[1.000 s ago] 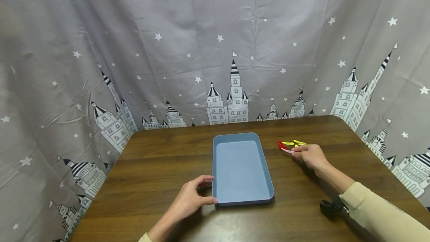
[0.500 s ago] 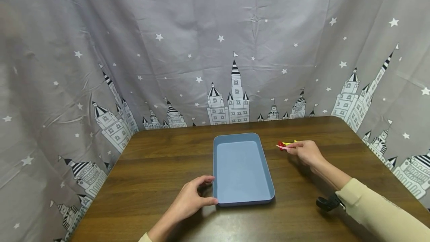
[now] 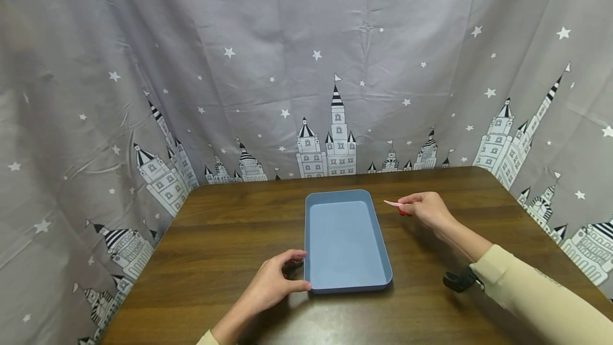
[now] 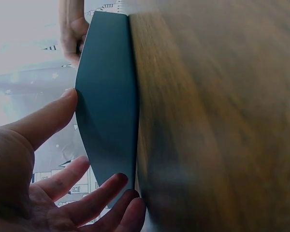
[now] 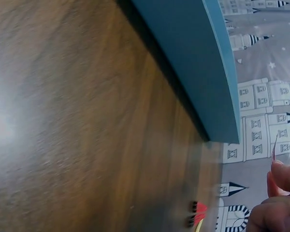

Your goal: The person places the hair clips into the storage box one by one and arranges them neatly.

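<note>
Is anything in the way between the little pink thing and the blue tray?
Nothing visible lies between the pink thing and the blue tray, except the tray's own side wall. The red thing sits farther from the tray.

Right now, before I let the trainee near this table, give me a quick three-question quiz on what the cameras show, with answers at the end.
1. True or false: the right hand pinches a thin pink piece.
2. Multiple choice: in the head view, which wall of the blue tray does the left hand touch?
A. The far wall
B. The left wall
C. The right wall
3. Fill the gap: at the bottom of the right wrist view, a yellow piece shows next to a ____ piece.

Key: 1. True. 2. B. 3. Red; the red piece shows just above the yellow one.
</note>
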`<state>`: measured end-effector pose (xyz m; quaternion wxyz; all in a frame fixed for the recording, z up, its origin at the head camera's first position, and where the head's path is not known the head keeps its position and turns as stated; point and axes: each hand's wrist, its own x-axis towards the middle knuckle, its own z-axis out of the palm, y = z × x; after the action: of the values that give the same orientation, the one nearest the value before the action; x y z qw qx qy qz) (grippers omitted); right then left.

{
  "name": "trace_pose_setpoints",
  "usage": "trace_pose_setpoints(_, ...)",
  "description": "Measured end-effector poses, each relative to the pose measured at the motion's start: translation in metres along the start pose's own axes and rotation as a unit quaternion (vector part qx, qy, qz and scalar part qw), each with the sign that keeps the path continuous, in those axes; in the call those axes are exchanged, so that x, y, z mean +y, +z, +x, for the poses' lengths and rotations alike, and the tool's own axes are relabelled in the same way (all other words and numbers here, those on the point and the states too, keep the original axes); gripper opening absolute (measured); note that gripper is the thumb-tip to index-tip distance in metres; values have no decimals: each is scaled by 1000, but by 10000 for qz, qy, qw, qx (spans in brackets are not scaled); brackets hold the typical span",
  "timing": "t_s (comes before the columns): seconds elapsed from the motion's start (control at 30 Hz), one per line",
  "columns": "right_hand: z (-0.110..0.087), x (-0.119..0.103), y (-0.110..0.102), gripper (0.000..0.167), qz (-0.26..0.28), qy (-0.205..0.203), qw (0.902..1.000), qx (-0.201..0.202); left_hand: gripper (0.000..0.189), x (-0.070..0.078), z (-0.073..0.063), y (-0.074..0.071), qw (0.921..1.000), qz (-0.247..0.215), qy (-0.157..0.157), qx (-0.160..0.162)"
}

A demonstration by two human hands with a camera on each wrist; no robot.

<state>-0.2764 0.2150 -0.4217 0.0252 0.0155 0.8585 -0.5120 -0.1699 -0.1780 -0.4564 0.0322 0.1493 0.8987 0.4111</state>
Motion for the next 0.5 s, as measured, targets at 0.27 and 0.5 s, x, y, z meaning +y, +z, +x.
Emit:
trace_pose_setpoints(0.27, 9, -16, 8, 29, -161, -60, 9998, -87, 65, 0, 1, 0, 10000, -29, -16, -8)
trace_pose_setpoints(0.5, 15, -29, 16, 30, -245, -18, 9994, -228, 65, -1, 0, 0, 10000, -16, -29, -25)
